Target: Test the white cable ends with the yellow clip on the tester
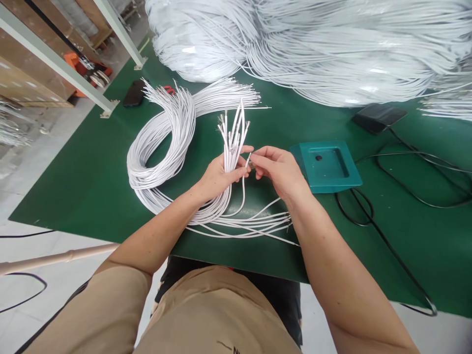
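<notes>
My left hand (220,173) is closed round a bunch of white cables (232,150), whose stripped ends stick up above the fingers. Just right of it, my right hand (278,169) pinches the end of a single white cable (244,189) that curves up from the bunch. The fingertips of both hands nearly meet at that end, and fine detail there is too small to make out. Below the hands, more loose cable ends (258,227) fan out to the right. A thick coiled bundle of white cables (138,160) lies to the left on the green table.
A large heap of white cables (332,49) fills the table's far side. Right of my hands sits a teal tray-like device (354,178). Black cords (391,250) and a black box (379,118) lie beyond it. A dark phone-like object (133,93) rests near the left metal posts (62,61).
</notes>
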{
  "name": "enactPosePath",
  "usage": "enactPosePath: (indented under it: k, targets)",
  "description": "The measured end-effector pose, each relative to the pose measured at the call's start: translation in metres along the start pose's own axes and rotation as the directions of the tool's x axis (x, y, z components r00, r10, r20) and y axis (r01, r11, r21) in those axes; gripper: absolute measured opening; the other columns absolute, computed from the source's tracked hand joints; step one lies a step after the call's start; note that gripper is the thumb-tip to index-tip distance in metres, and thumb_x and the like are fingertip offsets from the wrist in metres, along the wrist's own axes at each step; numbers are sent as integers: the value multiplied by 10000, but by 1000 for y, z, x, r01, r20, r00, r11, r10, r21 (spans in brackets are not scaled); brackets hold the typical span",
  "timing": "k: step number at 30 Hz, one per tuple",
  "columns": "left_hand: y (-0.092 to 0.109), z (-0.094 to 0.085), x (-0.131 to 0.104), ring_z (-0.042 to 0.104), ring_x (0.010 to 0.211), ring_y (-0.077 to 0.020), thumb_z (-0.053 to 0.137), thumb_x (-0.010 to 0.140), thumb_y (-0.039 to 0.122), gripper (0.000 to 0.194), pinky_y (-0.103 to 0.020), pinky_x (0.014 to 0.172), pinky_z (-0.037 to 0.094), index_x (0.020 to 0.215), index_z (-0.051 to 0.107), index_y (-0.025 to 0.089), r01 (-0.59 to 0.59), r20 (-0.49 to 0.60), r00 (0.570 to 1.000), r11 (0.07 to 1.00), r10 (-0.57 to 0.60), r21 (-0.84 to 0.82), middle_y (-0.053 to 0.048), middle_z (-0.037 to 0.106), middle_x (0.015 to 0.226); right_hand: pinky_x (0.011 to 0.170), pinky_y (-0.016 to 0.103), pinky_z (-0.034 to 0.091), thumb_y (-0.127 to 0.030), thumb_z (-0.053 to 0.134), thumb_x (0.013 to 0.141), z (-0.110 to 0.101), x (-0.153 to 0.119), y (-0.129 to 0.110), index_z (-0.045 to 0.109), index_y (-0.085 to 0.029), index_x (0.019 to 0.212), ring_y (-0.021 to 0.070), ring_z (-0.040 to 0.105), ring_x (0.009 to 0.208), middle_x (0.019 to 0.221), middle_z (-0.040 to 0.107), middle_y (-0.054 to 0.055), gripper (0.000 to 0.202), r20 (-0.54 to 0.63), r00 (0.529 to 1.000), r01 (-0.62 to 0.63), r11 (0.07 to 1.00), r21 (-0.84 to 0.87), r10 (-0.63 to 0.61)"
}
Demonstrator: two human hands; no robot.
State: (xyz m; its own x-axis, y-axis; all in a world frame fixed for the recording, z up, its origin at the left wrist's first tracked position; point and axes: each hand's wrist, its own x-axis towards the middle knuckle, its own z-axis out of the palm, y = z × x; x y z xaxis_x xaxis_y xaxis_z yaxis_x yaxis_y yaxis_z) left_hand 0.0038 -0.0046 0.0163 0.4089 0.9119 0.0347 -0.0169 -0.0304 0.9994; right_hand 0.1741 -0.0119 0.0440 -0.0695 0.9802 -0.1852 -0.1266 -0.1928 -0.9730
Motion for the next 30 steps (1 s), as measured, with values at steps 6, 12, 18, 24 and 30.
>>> enactPosePath:
  k: [6,12,18,24,30]
  targets:
    - [1,-2,-1,621,777,-120,721,827,292,473,-194,613,472,1274,595,195,33,43,999,999,-33,-7,-15,605,860,479,246,464,-239,596,795,-2,0,-6,622,-157,777,80,465,488,670,567,-19,88,2,999,-39,994,-100,39]
    - [0,-3,0,628,751,-107,759,797,289,492,-182,594,465,1253,602,191,72,31,997,995,-69,-71,-2,600,833,600,261,448,-286,607,849,-3,-1,0,643,-153,781,112,525,587,695,630,8,154,59,990,138,908,-396,-125]
    - [3,-4,4,648,675,-106,823,690,219,578,-146,453,347,1213,596,125,279,45,959,913,-279,-296,-15,637,794,693,317,367,-184,379,970,-1,-1,12,622,-149,830,186,550,772,889,647,102,283,283,813,413,161,-897,-509]
    - [0,-3,8,666,696,-121,783,712,194,561,-156,464,390,1235,602,105,263,-62,960,956,-273,-129,-39,673,803,955,435,340,-179,524,898,-24,0,3,661,-132,1009,281,574,940,952,698,132,182,328,854,301,-130,-945,-403]
    - [-4,0,7,678,723,-145,759,728,204,539,-169,485,439,1238,612,114,262,-74,963,963,-257,63,-56,700,824,1036,464,322,-169,543,866,-36,6,-6,703,-154,948,248,601,863,822,690,106,180,318,920,288,-157,-945,-229]
